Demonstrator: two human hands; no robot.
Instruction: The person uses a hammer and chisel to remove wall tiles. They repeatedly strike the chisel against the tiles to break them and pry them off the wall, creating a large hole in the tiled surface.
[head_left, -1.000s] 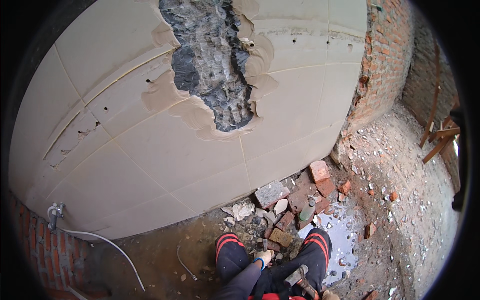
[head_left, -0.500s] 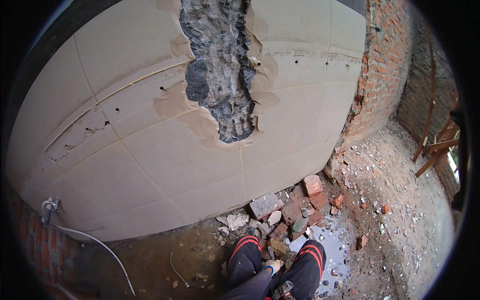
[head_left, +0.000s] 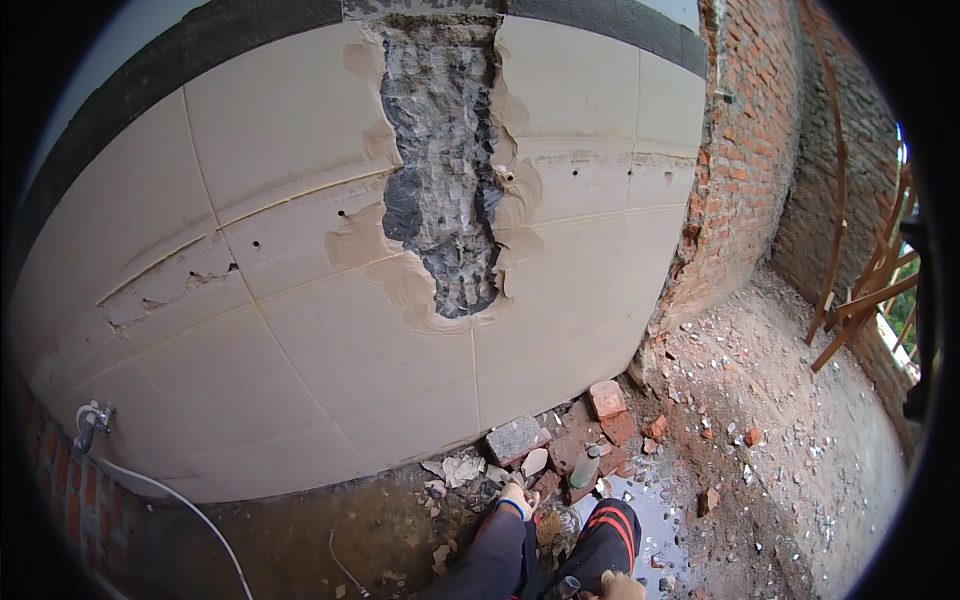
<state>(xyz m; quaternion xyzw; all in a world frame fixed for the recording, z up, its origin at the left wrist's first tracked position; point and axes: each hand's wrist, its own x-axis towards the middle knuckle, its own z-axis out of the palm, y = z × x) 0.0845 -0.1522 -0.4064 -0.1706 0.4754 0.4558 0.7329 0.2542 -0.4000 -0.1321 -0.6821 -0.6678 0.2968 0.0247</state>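
Over the rubble at the foot of the wall, my left hand (head_left: 517, 499), with a blue band at the wrist, has its fingers curled closed. What it grips is too small to make out. My right hand (head_left: 622, 587) shows only partly at the lower edge, beside my right knee. It is closed, and next to it is a grey, blunt-headed tool (head_left: 568, 587) that looks like a hammer. Ahead stands the tiled wall (head_left: 390, 350), with a rough vertical strip (head_left: 445, 170) chipped out of its tiles down to grey stone.
Bricks (head_left: 606, 399), a grey block (head_left: 517, 440), tile shards (head_left: 463, 470) and a green bottle (head_left: 585, 470) lie along the wall's base. A white hose (head_left: 195, 490) hangs from a tap (head_left: 97, 420) at left. A puddle (head_left: 662, 545) and a debris slope (head_left: 790, 430) lie right.
My left hand has moved up and slightly left, from between my knees toward the rubble. My right hand has come into view at the lower edge. The view has tilted upward.
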